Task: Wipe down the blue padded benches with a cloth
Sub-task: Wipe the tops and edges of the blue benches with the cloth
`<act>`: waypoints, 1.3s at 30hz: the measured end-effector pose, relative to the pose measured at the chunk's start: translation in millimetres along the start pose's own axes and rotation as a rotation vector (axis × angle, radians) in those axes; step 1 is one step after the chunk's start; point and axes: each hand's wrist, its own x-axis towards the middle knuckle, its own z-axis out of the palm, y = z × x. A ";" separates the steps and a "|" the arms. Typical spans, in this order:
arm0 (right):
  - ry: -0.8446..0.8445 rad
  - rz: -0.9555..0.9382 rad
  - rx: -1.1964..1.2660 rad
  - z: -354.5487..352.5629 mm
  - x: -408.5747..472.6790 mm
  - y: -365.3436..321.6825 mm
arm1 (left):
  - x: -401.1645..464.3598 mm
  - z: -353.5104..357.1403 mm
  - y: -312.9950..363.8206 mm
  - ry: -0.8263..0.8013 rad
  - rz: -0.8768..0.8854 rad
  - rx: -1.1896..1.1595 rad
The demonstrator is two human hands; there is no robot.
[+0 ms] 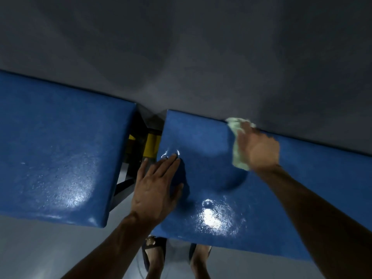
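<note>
Two blue padded benches stand side by side against a grey wall. The right bench (211,174) is right in front of me, and the left bench (60,154) lies beyond a gap. My right hand (259,150) presses a pale green cloth (237,143) onto the right bench near its far edge, fingers spread over the cloth, which is blurred. My left hand (157,188) rests flat on the same bench near its left edge, fingers straight, denting the padding. Glossy highlights show on both bench tops.
A grey wall (181,57) rises directly behind the benches. In the gap between them a black metal frame (124,186) and a yellow part (152,147) are visible. My feet in sandals (155,256) stand on the pale floor below the right bench's near edge.
</note>
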 end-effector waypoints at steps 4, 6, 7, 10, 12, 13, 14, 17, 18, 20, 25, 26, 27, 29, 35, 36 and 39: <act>0.091 0.218 0.061 11.7 -9.4 11.9 | 1.7 4.1 -2.8 -0.028 -0.006 -0.031; 0.041 0.273 0.113 10.6 -4.1 -20.1 | 1.9 5.7 -1.7 -0.039 -0.012 -0.040; 0.000 0.273 0.140 7.4 -1.8 -39.0 | 1.6 6.3 -1.6 -0.043 -0.013 -0.044; -0.035 0.170 0.158 1.9 4.3 -98.8 | 1.0 6.7 -2.4 -0.050 -0.011 -0.047; 0.024 0.058 0.165 -1.6 3.7 -132.7 | 1.0 5.5 -2.9 -0.071 -0.010 -0.044; 0.044 0.005 0.182 -4.5 4.1 -144.6 | 0.6 4.9 -3.1 -0.080 -0.009 -0.043; 0.097 -0.044 0.194 -3.0 5.7 -151.3 | 0.5 4.5 -3.6 -0.086 -0.006 -0.040; 0.082 -0.158 0.156 -4.6 9.9 -138.0 | 0.6 4.3 -5.0 -0.100 0.003 -0.027; 0.004 -0.179 0.127 -4.6 9.4 -124.6 | 0.6 4.2 -5.3 -0.098 0.004 -0.026; -0.072 -0.096 0.070 7.1 5.7 -83.9 | 1.0 4.2 -6.0 -0.098 0.008 -0.022; 0.121 0.197 -0.001 15.0 -31.7 23.7 | 1.2 4.2 -8.4 -0.128 0.013 -0.012; 0.086 0.227 0.021 14.9 -36.0 26.5 | 1.4 4.3 -8.3 -0.134 0.012 -0.011; 0.033 0.268 0.061 14.8 -38.1 22.1 | 1.3 4.6 -7.8 -0.137 0.009 -0.011; 0.022 0.341 0.145 15.5 -38.1 2.4 | 1.1 4.9 -6.3 -0.137 -0.001 -0.012; 0.042 0.186 0.190 4.4 -40.7 -99.6 | 2.8 3.8 -4.6 -0.125 -0.010 -0.013; 0.070 0.131 0.196 2.9 -42.7 -112.4 | 2.6 3.6 -3.9 -0.123 -0.014 -0.012; 0.110 -0.060 0.164 4.8 -48.8 -122.1 | 2.1 3.9 -3.4 -0.120 -0.017 -0.012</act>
